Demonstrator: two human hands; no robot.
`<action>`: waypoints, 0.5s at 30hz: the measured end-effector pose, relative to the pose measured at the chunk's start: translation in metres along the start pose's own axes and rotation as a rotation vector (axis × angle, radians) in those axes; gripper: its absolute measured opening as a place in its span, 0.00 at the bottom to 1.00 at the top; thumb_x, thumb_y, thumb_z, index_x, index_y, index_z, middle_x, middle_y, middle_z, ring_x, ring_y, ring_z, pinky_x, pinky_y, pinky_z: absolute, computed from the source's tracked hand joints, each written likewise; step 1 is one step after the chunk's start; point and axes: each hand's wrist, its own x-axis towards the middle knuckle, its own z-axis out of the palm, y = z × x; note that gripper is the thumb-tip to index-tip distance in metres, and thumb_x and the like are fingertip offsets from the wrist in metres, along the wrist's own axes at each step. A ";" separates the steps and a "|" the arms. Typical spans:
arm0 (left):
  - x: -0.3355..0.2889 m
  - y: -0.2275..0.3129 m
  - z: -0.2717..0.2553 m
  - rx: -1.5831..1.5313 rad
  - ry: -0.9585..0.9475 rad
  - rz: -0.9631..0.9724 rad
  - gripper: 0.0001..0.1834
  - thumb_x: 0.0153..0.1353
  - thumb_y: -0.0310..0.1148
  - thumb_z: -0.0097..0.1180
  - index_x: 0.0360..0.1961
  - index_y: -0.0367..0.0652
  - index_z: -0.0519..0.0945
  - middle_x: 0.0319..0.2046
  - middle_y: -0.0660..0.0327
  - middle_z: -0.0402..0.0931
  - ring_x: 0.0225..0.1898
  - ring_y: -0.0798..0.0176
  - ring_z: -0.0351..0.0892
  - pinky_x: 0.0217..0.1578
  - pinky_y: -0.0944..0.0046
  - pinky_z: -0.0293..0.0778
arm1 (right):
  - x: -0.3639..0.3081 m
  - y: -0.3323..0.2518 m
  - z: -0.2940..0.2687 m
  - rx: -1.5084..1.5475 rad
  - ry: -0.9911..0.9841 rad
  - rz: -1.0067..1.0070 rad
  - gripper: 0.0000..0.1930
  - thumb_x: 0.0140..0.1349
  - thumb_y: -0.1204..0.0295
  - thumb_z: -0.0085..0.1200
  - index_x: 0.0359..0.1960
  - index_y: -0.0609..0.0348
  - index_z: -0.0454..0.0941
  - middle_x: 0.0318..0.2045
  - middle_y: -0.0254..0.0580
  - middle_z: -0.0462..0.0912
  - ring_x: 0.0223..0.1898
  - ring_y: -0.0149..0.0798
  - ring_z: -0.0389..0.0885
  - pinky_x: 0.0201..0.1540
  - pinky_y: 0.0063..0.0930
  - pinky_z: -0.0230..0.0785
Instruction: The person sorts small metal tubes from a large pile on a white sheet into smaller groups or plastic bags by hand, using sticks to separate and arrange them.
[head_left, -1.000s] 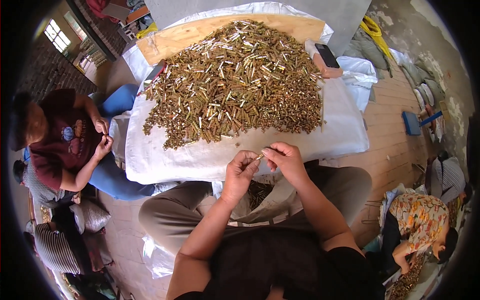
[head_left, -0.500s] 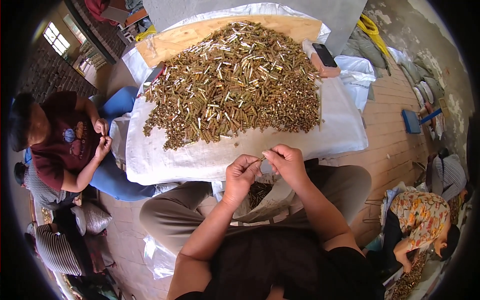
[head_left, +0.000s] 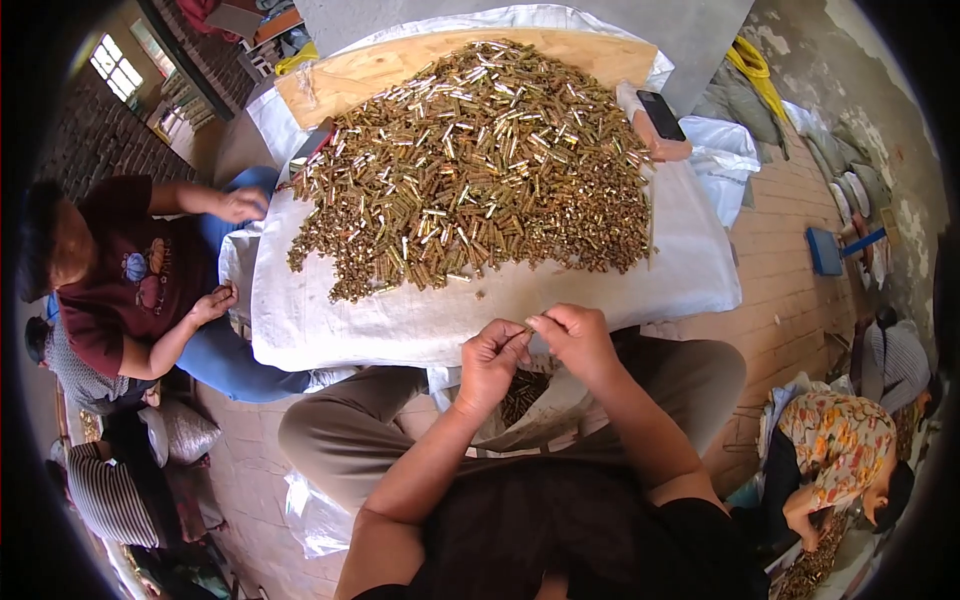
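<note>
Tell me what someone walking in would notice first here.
First, the big pile of small brass-coloured metal pieces, heaped on the white cloth in front of the person. Just below it, the left hand and right hand meet, a tiny piece in their grip. Then the black phone, on a pinkish block at the pile's upper right.

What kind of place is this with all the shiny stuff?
Probably a small workshop: a big heap of gold-coloured metal pieces covers much of a white-covered table, and a person in a flowered shirt bends over another pile.
</note>
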 end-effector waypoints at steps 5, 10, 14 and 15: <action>0.001 -0.010 -0.002 0.021 0.101 0.010 0.02 0.60 0.25 0.52 0.31 0.38 0.76 0.20 0.66 0.74 0.21 0.77 0.68 0.22 0.78 0.61 | -0.001 0.007 0.024 -0.120 0.137 -0.135 0.11 0.57 0.67 0.54 0.23 0.64 0.75 0.22 0.51 0.77 0.23 0.51 0.75 0.26 0.37 0.66; 0.008 -0.014 -0.036 0.174 -0.032 -0.103 0.05 0.60 0.28 0.53 0.30 0.37 0.77 0.20 0.65 0.74 0.22 0.76 0.70 0.22 0.74 0.64 | 0.016 0.021 0.029 -0.418 0.011 -0.300 0.09 0.55 0.67 0.55 0.26 0.61 0.76 0.23 0.48 0.76 0.25 0.49 0.76 0.28 0.38 0.68; 0.032 0.001 -0.063 0.734 -0.178 0.184 0.04 0.55 0.29 0.55 0.31 0.40 0.78 0.23 0.55 0.76 0.22 0.60 0.76 0.25 0.63 0.71 | 0.047 0.021 0.045 -0.491 0.120 -0.426 0.08 0.52 0.67 0.56 0.27 0.59 0.76 0.26 0.44 0.76 0.28 0.47 0.77 0.29 0.38 0.70; 0.043 0.004 -0.066 0.966 0.027 0.357 0.04 0.53 0.28 0.54 0.30 0.42 0.79 0.26 0.51 0.76 0.23 0.53 0.78 0.26 0.59 0.73 | 0.055 0.021 0.052 -0.600 0.065 -0.446 0.08 0.51 0.67 0.57 0.27 0.59 0.76 0.27 0.43 0.76 0.29 0.46 0.77 0.30 0.37 0.71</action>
